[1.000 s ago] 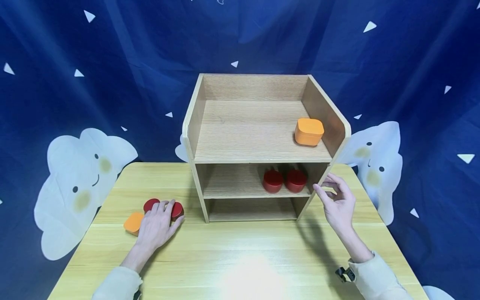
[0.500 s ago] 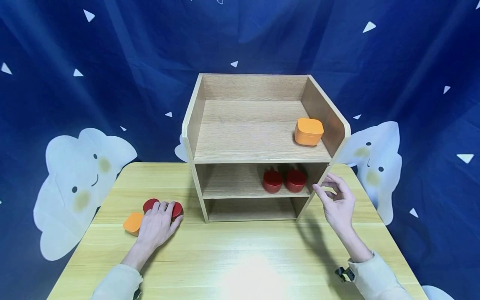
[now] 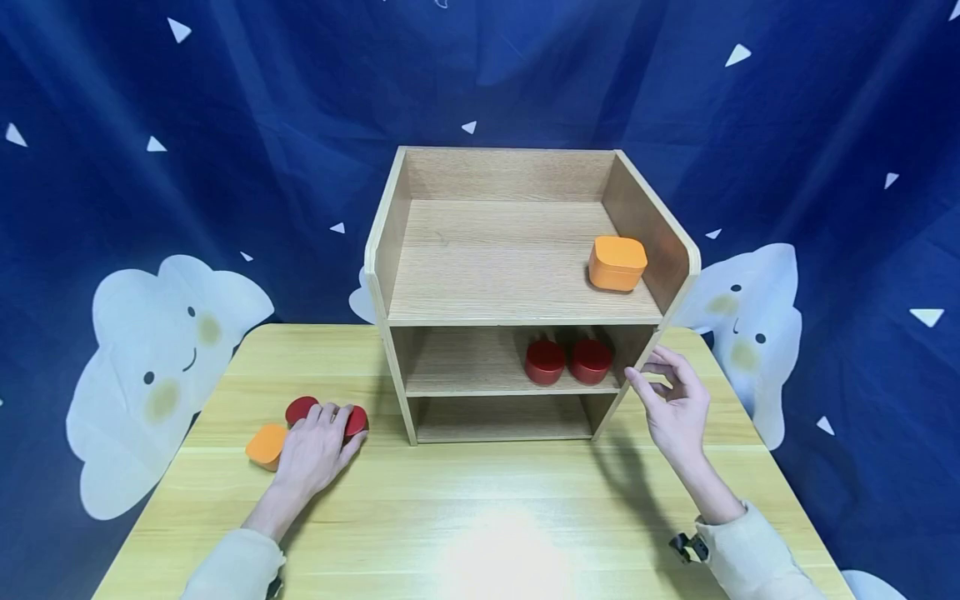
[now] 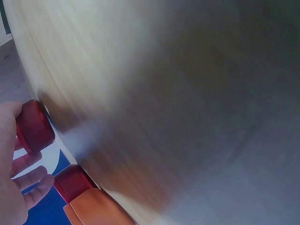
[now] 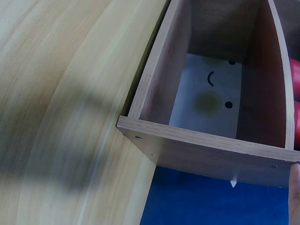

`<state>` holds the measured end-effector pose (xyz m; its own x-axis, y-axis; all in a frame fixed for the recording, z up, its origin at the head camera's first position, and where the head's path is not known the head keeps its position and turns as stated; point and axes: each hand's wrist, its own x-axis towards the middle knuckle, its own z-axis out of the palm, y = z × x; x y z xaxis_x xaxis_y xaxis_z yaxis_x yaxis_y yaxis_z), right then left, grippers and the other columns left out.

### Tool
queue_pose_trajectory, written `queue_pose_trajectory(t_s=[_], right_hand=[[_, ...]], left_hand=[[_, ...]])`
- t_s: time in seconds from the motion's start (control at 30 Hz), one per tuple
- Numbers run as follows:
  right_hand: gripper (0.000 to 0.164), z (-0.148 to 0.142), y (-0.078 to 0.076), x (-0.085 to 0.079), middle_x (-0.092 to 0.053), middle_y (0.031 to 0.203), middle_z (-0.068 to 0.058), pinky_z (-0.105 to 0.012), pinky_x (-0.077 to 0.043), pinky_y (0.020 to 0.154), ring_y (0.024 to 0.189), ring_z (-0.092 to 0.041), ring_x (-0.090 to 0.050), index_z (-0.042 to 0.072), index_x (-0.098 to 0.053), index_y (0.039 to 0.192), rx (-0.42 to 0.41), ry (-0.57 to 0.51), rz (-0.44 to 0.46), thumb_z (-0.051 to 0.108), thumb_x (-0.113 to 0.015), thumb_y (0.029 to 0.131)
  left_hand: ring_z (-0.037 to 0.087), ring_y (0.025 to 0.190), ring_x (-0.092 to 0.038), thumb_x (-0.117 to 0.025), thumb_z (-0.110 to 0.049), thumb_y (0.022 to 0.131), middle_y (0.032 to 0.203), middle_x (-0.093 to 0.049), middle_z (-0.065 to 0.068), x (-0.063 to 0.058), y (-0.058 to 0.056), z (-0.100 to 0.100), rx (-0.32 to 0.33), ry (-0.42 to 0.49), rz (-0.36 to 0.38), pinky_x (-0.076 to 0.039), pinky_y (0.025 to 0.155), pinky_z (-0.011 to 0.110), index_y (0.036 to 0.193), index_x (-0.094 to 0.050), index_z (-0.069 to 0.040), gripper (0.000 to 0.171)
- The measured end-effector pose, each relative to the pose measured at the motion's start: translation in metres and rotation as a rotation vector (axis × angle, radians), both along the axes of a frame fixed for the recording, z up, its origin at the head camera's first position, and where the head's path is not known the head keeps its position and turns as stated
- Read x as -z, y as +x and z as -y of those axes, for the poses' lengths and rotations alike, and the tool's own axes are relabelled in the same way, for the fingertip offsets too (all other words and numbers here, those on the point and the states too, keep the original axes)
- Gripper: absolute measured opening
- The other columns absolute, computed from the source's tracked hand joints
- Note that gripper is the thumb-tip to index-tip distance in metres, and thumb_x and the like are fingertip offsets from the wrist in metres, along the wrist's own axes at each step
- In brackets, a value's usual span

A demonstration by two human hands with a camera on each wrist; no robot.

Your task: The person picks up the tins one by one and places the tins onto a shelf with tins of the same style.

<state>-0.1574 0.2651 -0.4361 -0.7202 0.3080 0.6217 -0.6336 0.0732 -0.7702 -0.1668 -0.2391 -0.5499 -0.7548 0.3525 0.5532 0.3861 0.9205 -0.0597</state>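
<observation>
My left hand (image 3: 313, 447) grips a round red tin (image 3: 356, 421) on the table, with its thumb on the near side and fingers over the far side. In the left wrist view the thumb and fingers lie around this red tin (image 4: 36, 127). Just left of the hand are a second red tin (image 3: 301, 409) and an orange rounded-square box (image 3: 267, 446). My right hand (image 3: 678, 408) touches the right side panel of the small wooden shelf (image 3: 517, 323); the thumb tip meets its front edge and the other fingers are bent outside the panel.
On the shelf's top level stands an orange box (image 3: 618, 264) near the right wall. Two red tins, a left one (image 3: 545, 362) and a right one (image 3: 592, 361), sit on the middle level. Behind the table (image 3: 420, 517) hangs a blue curtain (image 3: 315, 100) with cloud prints.
</observation>
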Motion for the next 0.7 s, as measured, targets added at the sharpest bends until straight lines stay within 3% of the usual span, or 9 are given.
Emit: queue_pose_trajectory(t_s=[0.27,0.7], right_hand=[[0.044,0.000,-0.001,0.002,-0.076,0.104,0.007,-0.011,-0.057,0.070,0.091,-0.002,-0.073,-0.009,-0.070,0.120,-0.003,0.000,-0.001,-0.028,-0.068,0.081],[0.043,0.001,0.002,-0.001,-0.076,0.105,0.008,-0.012,-0.058,0.070,0.091,-0.002,-0.074,-0.010,-0.070,0.120,0.004,-0.001,0.013,-0.028,-0.068,0.081]], left_hand=[[0.038,0.088,-0.065,-0.079,-0.041,0.084,0.100,-0.072,0.021,-0.003,0.005,-0.003,0.020,0.014,-0.023,-0.058,0.063,0.046,0.115,-0.070,-0.001,0.051],[0.035,0.085,-0.066,-0.076,-0.040,0.083,0.098,-0.072,0.017,-0.011,0.023,-0.014,0.071,0.058,-0.061,-0.060,0.064,0.045,0.114,-0.072,-0.002,0.049]])
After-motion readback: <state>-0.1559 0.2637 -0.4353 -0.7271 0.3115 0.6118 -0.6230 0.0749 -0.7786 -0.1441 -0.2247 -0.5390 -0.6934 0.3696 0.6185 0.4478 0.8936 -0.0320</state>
